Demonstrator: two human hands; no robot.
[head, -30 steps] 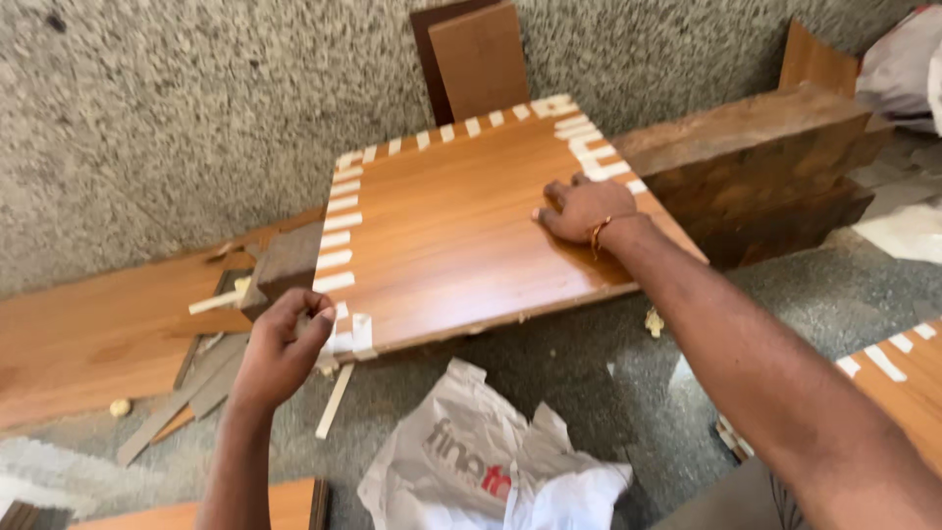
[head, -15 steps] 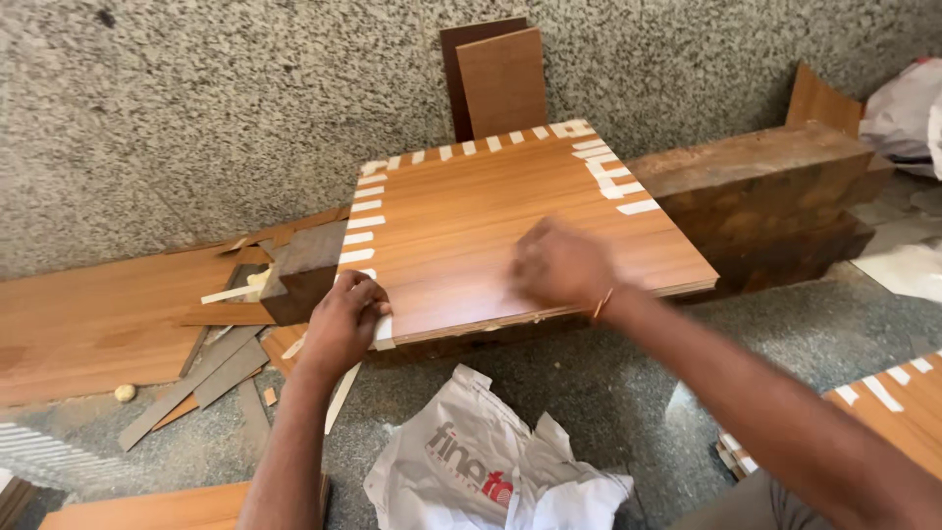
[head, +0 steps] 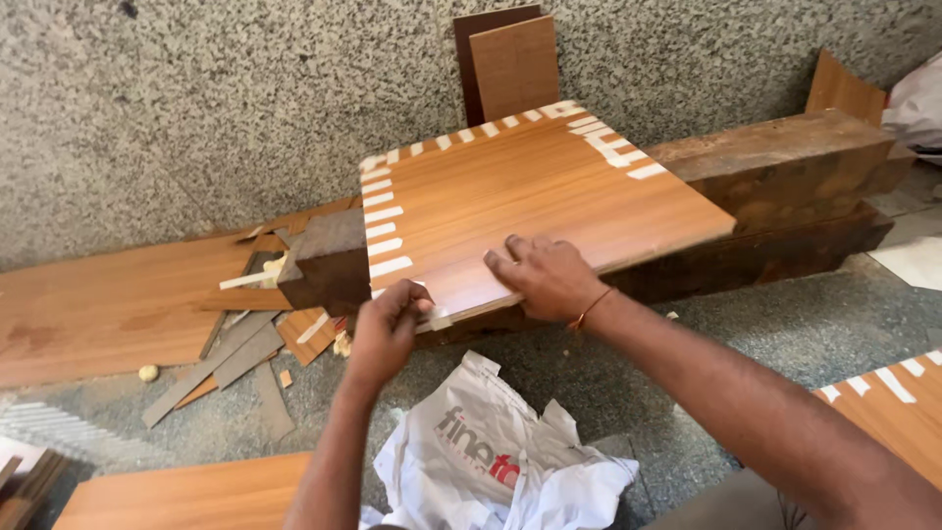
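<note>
A square wood-grain laminate board (head: 535, 201) lies tilted on a dark timber block (head: 785, 162), with short strips of pale tape along its left and far edges. My left hand (head: 388, 329) pinches a strip of tape (head: 424, 302) at the board's near left corner. My right hand (head: 545, 275) lies flat on the board's near edge, fingers spread, pressing down just right of that corner.
A crumpled white plastic bag (head: 491, 461) lies on the floor below my hands. Laminate offcuts (head: 235, 348) and a long sheet (head: 108, 304) lie to the left. Small boards (head: 510, 64) lean on the speckled wall. Another taped board (head: 898, 407) sits at the right.
My right hand slid from the board's right edge to its near edge beside the left corner. My left hand stayed at that corner, working the tape. The view moved closer.
</note>
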